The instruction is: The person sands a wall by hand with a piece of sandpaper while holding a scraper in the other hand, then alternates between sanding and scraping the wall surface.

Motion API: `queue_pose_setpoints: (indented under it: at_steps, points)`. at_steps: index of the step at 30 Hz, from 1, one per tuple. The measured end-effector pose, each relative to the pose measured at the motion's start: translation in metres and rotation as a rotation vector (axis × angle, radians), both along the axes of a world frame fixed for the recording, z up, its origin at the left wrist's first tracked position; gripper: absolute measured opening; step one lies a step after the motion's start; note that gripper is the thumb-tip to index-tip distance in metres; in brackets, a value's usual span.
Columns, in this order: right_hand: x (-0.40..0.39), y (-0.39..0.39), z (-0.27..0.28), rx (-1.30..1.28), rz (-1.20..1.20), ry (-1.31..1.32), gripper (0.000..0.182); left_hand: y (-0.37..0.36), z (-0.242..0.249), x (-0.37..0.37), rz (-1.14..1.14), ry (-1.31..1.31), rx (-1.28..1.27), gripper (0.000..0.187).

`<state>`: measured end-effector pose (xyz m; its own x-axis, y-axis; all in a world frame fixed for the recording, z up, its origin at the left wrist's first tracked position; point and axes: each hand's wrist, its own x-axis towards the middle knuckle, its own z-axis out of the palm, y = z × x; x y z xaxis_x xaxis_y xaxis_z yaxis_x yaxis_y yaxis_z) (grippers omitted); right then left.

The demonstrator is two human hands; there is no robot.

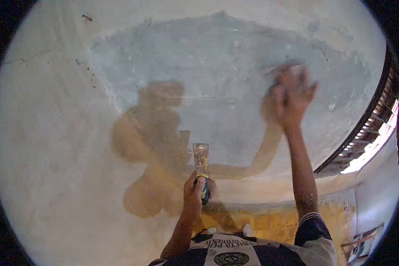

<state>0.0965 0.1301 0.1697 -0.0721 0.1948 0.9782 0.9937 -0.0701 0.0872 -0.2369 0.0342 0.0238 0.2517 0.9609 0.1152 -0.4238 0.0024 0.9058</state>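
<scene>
One scraper (pixel 201 160) settles the geometry for me: it sits in the left hand (pixel 193 189), plainly the nearer, and lies toward eight o'clock from the right hand (pixel 293 95), well apart from it. Its long axis runs almost twelve to six, metal blade at twelve, handle at six. I see the left fingers wrapped round that handle, thumb lying along it. From the blade, the grey patch (pixel 228 57) on the wall (pixel 53 133) spreads at twelve. The right hand is raised in front of the patch's three-o'clock side; blur smears its fingers, so I cannot tell whether they pinch anything or touch the wall.
</scene>
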Motion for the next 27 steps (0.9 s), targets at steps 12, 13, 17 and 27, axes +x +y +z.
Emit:
queue_pose_setpoints:
  at_steps: [12, 13, 17, 27]
  points:
    - [-0.048, 0.015, 0.025, 0.048, 0.084, -0.012, 0.048, 0.004, -0.013, -0.07, 0.057, 0.005, 0.011, 0.024]
    - [-0.039, 0.017, 0.031, 0.126, 0.046, 0.018, 0.048, 0.005, -0.015, -0.076, 0.061, -0.012, 0.021, 0.024]
    - [-0.048, 0.025, 0.024, 0.204, 0.191, 0.112, 0.046, 0.001, -0.012, -0.079, 0.117, -0.009, -0.032, 0.023]
    - [-0.003, 0.007, 0.038, 0.242, 0.137, 0.127, 0.048, -0.007, -0.011, -0.074, 0.165, -0.088, -0.023, 0.024]
